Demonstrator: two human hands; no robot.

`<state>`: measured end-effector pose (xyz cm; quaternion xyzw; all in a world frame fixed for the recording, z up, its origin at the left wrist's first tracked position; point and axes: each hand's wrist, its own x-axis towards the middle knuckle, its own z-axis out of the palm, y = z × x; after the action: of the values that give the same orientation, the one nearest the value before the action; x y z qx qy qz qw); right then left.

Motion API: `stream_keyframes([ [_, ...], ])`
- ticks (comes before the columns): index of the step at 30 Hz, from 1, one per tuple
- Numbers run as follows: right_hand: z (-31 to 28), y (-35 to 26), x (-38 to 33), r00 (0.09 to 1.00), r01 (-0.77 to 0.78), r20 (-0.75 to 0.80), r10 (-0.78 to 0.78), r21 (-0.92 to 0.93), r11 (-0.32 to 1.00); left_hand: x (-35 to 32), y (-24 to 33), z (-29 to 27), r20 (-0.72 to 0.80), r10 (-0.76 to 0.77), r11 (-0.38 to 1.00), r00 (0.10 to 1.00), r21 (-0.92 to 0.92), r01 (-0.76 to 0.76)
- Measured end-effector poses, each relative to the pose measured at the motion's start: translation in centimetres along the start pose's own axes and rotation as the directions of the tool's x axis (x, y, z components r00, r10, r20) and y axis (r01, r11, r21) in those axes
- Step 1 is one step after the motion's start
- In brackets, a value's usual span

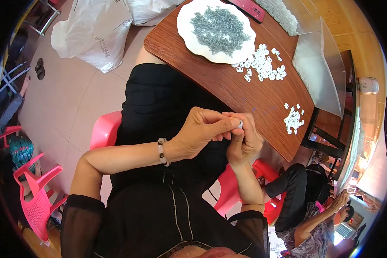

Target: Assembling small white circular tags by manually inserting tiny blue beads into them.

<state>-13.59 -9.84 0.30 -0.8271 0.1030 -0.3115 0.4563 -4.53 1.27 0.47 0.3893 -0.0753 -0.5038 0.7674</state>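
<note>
In front of my lap, my left hand (204,131) and my right hand (246,139) meet at the table's near edge. Thumbs and fingers of both are closed around a small white plastic piece (240,124), mostly covered by the fingertips. A scalloped white plate (185,39) on the brown wooden table (228,88) holds a heap of small grey screws (219,32). Beside the plate lies a loose pile of white plastic pieces with holes (263,64). A smaller pile of white pieces (293,120) sits closer to the right end of the table.
A red phone (248,9) lies behind the plate. Clear-walled bins with white pieces (309,69) stand along the table's right side. White sacks (94,34) rest on the floor at left, near a pink chair (41,198). Another person (307,228) sits at lower right.
</note>
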Motion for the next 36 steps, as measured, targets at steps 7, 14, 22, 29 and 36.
stream_keyframes([
  [7, 0.4, 0.9, 0.0, 0.999, 0.014, -0.037, -0.013, 0.035, 0.999, 0.0, -0.6, -0.3, -0.008, -0.02, 0.999, 1.0, -0.045, 0.02],
  [14, 0.0, 3.0, 0.6, 0.99, -0.112, 0.11, 0.083, 0.289, 0.951, 1.2, -0.7, -1.1, 0.009, 0.04, 0.999, 0.999, 0.023, -0.041],
  [22, -0.6, 3.0, 0.9, 0.968, -0.204, 0.218, 0.127, 0.379, 0.903, 1.4, -0.7, -1.3, -0.001, 0.154, 0.967, 0.988, 0.203, -0.15],
  [29, -0.5, 2.7, 0.9, 0.969, -0.195, 0.218, 0.116, 0.387, 0.901, 1.2, -0.7, -1.1, -0.008, 0.172, 0.961, 0.985, 0.22, -0.166],
  [36, -0.3, 3.3, 0.5, 0.974, -0.199, 0.18, 0.134, 0.415, 0.888, 1.0, -0.9, -1.1, -0.033, 0.114, 0.977, 0.993, 0.187, -0.106],
])
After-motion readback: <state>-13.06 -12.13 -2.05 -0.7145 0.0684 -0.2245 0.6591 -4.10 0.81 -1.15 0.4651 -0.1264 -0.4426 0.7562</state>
